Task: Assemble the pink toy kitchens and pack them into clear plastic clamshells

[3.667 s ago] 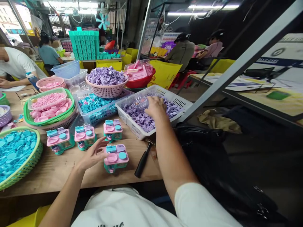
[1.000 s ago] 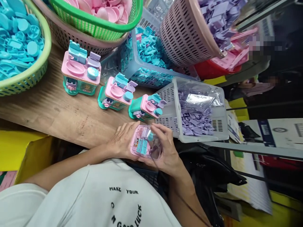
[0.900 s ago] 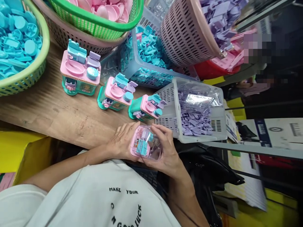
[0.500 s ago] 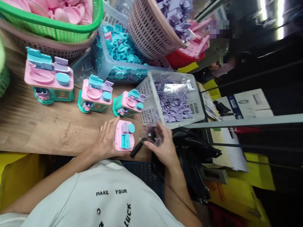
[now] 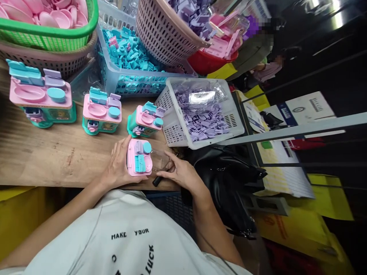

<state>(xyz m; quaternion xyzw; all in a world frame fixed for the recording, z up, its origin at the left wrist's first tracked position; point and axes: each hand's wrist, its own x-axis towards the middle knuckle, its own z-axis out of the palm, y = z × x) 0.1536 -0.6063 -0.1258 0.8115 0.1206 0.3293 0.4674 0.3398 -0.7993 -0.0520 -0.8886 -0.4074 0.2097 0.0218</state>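
Note:
My left hand (image 5: 119, 162) grips a pink toy kitchen unit (image 5: 131, 158) with purple and turquoise parts on its top, near the table's front edge. In my right hand (image 5: 179, 170) is a clear plastic piece (image 5: 159, 159), pinched between thumb and fingers just right of the toy. Whether the piece touches the toy I cannot tell. A black handle-like object (image 5: 156, 181) lies below it, its upper part hidden. Beyond my hands several similar toy kitchens stand in a row, the nearest (image 5: 145, 121) right behind my left fingertips.
A white basket (image 5: 174, 114) of purple parts stands at the right. Behind are a blue basket (image 5: 132, 80) of turquoise parts, a tilted pink basket (image 5: 160, 34) and a green basket (image 5: 57, 40) of pink parts. A black bag (image 5: 226, 179) hangs beside the table's right edge.
My right hand has moved left with the clear piece, bringing it beside the toy. The view has shifted, so everything on the table appears further left. My left hand keeps its hold.

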